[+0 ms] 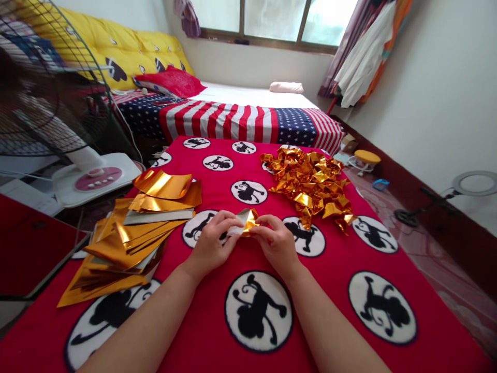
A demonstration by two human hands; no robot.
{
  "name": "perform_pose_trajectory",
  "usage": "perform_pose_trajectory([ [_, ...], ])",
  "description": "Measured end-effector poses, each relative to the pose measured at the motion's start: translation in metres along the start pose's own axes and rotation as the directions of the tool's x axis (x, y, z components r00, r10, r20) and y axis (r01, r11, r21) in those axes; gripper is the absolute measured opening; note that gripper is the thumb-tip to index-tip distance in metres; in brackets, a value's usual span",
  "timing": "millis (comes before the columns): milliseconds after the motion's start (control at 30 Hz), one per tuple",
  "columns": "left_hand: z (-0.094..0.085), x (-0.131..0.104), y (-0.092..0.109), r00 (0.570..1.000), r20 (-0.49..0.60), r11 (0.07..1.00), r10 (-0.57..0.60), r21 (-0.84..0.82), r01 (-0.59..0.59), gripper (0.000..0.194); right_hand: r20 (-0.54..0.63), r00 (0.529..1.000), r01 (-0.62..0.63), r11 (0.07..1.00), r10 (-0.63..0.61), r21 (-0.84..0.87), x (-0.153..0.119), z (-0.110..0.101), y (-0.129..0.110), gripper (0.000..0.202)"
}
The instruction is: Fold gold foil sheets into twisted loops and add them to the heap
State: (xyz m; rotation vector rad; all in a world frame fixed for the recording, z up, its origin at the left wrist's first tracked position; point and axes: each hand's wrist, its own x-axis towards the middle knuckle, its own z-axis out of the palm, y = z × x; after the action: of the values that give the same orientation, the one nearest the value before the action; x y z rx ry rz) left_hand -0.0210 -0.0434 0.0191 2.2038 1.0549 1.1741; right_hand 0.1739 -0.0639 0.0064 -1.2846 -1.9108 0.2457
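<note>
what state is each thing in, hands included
Gold paper: partly folded, pale side showing
Left hand: pinching paper's left side
Right hand: pinching paper's right side
Sheet stack: loosely fanned, uneven
Folded pieces: heaped together
Red cloth: spread out
Fan: upright, spinning unclear
Purple curtain: gathered aside

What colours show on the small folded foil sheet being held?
The small folded foil sheet shows shiny orange-gold and pale grey-white, seen in the head view.

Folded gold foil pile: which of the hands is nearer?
Right. The right hand is at the near-left of the folded gold foil pile; the left hand is farther left.
</note>
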Motion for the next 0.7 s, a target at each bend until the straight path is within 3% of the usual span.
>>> perform_pose_trajectory([
  [67,0.001,-0.002,0.005,0.996,0.053,0.992,0.071,0.096,-0.076,0.022,0.056,0.998,0.026,0.997,-0.022,-0.07,-0.002,-0.002,-0.002,0.02],
  [200,0.006,-0.006,0.002,0.982,0.14,0.963,0.127,0.22,-0.156,0.01,0.138,0.99,0.048,0.993,-0.032,-0.111,-0.005,-0.004,-0.005,0.02],
  [433,0.0,-0.01,-0.005,0.979,0.199,0.971,-0.045,0.239,-0.004,0.011,0.204,0.979,-0.019,0.999,0.028,-0.045,-0.009,-0.005,-0.008,0.013],
  [700,-0.005,-0.006,0.004,0.958,0.214,0.963,-0.192,0.231,0.141,0.009,0.135,0.963,-0.224,0.971,0.234,-0.09,-0.005,0.001,-0.021,0.011],
])
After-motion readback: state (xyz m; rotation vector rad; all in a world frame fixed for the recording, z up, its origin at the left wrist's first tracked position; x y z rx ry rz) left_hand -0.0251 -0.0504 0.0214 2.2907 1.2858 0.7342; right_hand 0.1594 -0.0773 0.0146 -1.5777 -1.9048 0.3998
